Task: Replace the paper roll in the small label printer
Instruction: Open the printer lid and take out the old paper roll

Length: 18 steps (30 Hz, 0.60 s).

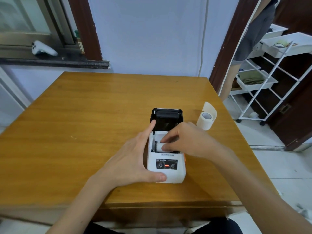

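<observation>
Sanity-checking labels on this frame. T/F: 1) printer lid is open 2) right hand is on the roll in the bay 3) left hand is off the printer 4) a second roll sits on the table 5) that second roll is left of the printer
1) The printer lid is open: true.
2) The right hand pinches the roll in the bay: true.
3) False: the left hand holds the printer's side.
4) A second roll sits on the table: true.
5) False: it lies right of the printer.

Wooden table [84, 132]: printer [166, 168], paper roll [206, 120].
</observation>
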{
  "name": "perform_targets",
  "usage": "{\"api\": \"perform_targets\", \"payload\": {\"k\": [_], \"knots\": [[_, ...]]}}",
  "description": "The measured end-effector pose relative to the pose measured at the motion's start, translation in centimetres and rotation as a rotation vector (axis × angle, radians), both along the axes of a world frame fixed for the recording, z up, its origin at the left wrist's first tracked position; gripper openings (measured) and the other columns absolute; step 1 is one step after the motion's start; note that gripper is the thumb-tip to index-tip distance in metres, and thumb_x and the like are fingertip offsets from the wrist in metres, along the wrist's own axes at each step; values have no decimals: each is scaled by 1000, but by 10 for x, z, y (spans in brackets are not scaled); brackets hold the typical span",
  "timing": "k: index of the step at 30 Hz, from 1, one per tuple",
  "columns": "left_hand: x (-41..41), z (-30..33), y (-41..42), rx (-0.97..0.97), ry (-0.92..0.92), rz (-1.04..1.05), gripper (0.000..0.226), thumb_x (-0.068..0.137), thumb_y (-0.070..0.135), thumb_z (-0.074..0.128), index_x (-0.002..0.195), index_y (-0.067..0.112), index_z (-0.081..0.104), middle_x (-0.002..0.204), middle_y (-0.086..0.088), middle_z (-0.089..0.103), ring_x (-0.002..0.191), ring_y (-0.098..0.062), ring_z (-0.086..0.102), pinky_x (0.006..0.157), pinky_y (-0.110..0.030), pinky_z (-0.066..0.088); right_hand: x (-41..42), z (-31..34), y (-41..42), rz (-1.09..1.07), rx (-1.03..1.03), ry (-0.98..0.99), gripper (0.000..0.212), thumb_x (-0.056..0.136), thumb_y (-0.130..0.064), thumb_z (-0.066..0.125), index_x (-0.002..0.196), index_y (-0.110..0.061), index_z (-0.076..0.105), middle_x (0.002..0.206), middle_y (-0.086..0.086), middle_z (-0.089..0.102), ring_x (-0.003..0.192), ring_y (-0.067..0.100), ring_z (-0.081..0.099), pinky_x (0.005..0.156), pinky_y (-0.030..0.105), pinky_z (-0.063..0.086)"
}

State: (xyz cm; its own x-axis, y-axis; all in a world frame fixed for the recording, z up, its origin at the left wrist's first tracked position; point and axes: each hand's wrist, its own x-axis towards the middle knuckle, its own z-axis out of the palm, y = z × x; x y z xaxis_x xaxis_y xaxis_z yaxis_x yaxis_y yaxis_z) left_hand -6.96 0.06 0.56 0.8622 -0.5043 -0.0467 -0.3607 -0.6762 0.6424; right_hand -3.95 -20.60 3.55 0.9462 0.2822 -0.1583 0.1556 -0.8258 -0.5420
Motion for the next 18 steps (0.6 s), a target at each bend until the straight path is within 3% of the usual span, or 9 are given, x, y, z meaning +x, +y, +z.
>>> {"api": "perform_targets", "payload": {"k": [4, 7, 13, 16, 18], "knots": [[0, 0, 0, -1, -4, 6, 132, 52, 70, 79, 124, 75, -32, 159, 23, 20, 144, -6, 27, 117, -40, 31, -5, 0, 2, 40, 4, -55, 18, 84, -38, 69, 98, -31, 77, 85, -10, 76, 78, 10, 69, 74, 41, 58], [-1, 1, 0, 5, -7, -3, 132, 54, 68, 80, 122, 75, -34, 145, 32, 19, 139, -2, 27, 113, -33, 30, -10, -1, 1, 53, 67, -82, 13, 87, -31, 68, 95, -28, 78, 76, -8, 74, 69, 12, 66, 70, 42, 56], [-1, 2, -1, 12, -7, -10, 130, 53, 72, 75, 120, 75, -36, 143, 31, 17, 142, -4, 26, 115, -35, 29, -14, -8, 0, -26, 296, -77, 12, 86, -20, 69, 91, -17, 79, 56, -16, 66, 50, -1, 53, 53, 17, 41], [0, 1, 0, 11, -13, -14, 130, 52, 74, 74, 122, 73, -36, 147, 30, 19, 142, -5, 27, 116, -37, 30, -15, -5, -3, -66, 516, -26, 10, 87, -18, 70, 92, -17, 79, 72, -7, 74, 61, 0, 59, 61, 21, 48], [1, -1, 0, 1, -15, -14, 130, 54, 73, 76, 126, 72, -33, 147, 32, 19, 142, -5, 27, 115, -37, 31, -19, 0, -6, -50, 616, -40, 12, 87, -14, 70, 89, -22, 79, 75, -12, 75, 63, 4, 60, 63, 19, 49]]}}
